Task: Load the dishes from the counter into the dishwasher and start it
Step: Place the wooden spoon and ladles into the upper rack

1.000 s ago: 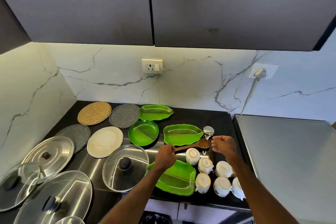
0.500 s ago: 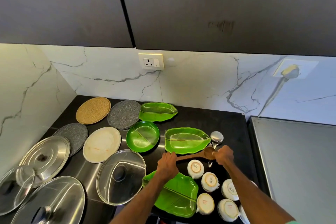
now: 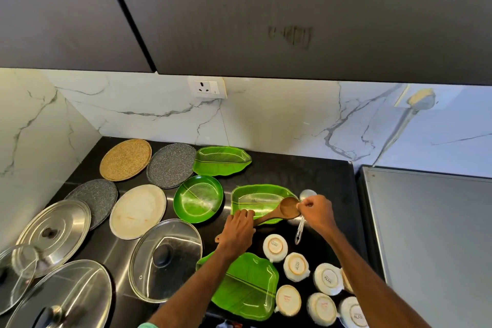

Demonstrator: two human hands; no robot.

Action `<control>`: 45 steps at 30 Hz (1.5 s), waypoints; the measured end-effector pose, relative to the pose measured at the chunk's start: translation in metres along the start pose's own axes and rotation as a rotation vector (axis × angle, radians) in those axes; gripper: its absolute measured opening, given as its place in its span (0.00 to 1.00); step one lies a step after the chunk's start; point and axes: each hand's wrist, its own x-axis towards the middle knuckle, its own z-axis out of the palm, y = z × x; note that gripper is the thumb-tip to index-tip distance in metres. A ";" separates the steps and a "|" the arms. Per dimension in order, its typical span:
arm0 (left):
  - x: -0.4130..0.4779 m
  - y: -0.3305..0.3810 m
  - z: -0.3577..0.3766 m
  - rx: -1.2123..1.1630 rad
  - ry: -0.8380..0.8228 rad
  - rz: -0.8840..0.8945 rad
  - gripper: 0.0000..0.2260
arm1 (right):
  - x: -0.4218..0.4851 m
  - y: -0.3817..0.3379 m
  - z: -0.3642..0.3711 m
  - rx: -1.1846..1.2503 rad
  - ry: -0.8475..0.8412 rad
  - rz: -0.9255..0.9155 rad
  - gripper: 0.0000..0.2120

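Observation:
My left hand [image 3: 237, 229] grips the handle of a wooden spoon [image 3: 286, 209], whose bowl hangs over the right end of a green leaf-shaped tray [image 3: 255, 198]. Just beside that bowl, my right hand [image 3: 316, 210] pinches a steel ladle [image 3: 300, 229] near its bowl, the handle pointing down toward me. Several white cups [image 3: 296, 267] stand upside down on the black counter [image 3: 306, 173] below my hands. A second green leaf tray [image 3: 249, 287] lies under my left forearm. The dishwasher is not in view.
A round green plate [image 3: 198, 198], a third leaf tray [image 3: 221, 160], a cream plate [image 3: 138, 211], grey and tan round mats and several steel and glass lids [image 3: 166, 259] fill the left counter. A steel surface [image 3: 431, 234] sits at right. Dark cabinets hang overhead.
My right hand has come down beside the wooden spoon's bowl and taken the steel ladle. My left hand keeps its grip on the spoon's handle. The view tilted up.

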 end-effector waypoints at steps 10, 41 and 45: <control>0.007 -0.015 -0.012 -0.249 0.173 -0.123 0.09 | 0.016 0.000 0.007 0.367 -0.078 0.121 0.14; -0.029 -0.010 -0.022 -0.547 0.206 -0.208 0.10 | 0.023 0.023 0.043 0.034 0.230 0.410 0.21; -0.030 -0.007 -0.021 -0.556 0.175 -0.208 0.10 | 0.030 0.021 0.042 0.013 0.222 0.382 0.18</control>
